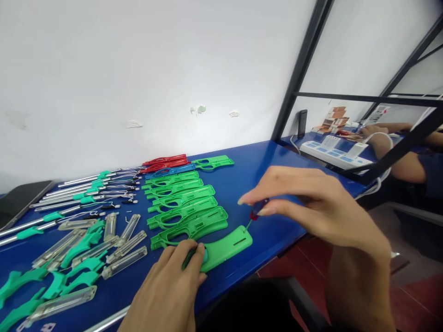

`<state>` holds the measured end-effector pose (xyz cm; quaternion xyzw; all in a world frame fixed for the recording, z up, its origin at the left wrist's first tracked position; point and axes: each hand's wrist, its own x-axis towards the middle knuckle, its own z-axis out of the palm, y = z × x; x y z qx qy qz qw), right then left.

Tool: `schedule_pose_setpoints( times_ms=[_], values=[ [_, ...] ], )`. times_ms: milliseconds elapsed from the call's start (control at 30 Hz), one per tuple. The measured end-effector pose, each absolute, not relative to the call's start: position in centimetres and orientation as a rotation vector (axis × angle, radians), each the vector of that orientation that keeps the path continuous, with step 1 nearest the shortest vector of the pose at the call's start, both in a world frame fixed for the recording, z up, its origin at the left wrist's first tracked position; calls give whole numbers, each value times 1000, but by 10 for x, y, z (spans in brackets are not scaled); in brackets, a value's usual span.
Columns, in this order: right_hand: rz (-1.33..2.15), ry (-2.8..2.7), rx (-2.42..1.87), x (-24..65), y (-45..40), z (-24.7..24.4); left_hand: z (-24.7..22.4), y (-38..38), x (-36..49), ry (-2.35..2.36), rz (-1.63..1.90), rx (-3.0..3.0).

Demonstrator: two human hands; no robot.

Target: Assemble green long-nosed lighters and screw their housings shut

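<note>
A green plastic lighter body [230, 246] lies near the table's front edge. My left hand [173, 281] is closed over its left part, and the fingers hide that section. My right hand [308, 203] pinches a small screwdriver [258, 210] with a dark blue and red handle. The thin shaft slants down to the far right end of the lighter body, where its tip meets a small hole. Just behind lies a row of several open green casing halves [188, 228]. Left of my left hand are several clear fuel tanks [125, 262] and teal triggers [85, 244].
Metal lighter tubes with wires [74, 196] lie at the left beside a dark phone-like slab [24, 198]. Red casings [166, 162] and a blue casing [171, 170] lie at the back. Beyond the black frame [301, 69] are a power strip [335, 154] and another person's arm [398, 159].
</note>
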<state>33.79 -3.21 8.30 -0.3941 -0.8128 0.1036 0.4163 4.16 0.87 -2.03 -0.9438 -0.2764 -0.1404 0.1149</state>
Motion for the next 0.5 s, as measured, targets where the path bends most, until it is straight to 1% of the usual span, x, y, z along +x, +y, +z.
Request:
schedule_pose_setpoints(
  times_ms=[167,300,367,500],
  values=[
    [74,-1965,-1136,333,-21,79,-17,8,41,-823,-414,-2779],
    [-2,-1959,-1249,331,-15,75,-18,8,39,-845,-388,-2779],
    [38,-1966,-1271,330,-14,74,-18,8,38,-844,-381,-2791],
    [293,-2049,-1153,330,-19,77,-19,8,39,-872,-379,-2810]
  ],
)
